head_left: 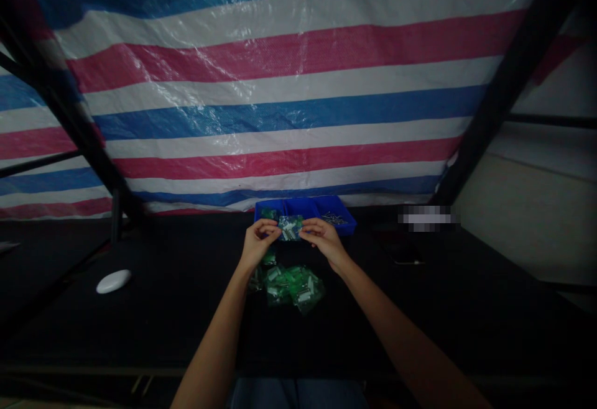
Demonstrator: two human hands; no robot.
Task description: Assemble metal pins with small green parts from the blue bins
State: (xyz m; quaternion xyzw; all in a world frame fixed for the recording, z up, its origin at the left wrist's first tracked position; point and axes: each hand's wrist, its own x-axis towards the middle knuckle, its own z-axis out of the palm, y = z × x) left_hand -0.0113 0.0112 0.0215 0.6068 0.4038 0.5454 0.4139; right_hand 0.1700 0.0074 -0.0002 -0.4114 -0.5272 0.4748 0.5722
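Two hands hold up a small clear bag of green boards, fingers clamped on it, in front of a blue tray. More green bags lie on the black worktop.

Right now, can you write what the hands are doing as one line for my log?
left hand: holds green packet | right hand: holds green packet | below: more packets | behind: blue tray

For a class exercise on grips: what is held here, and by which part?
A small clear plastic bag of green circuit boards, pinched at its left edge by the left hand and at its right edge by the right hand.
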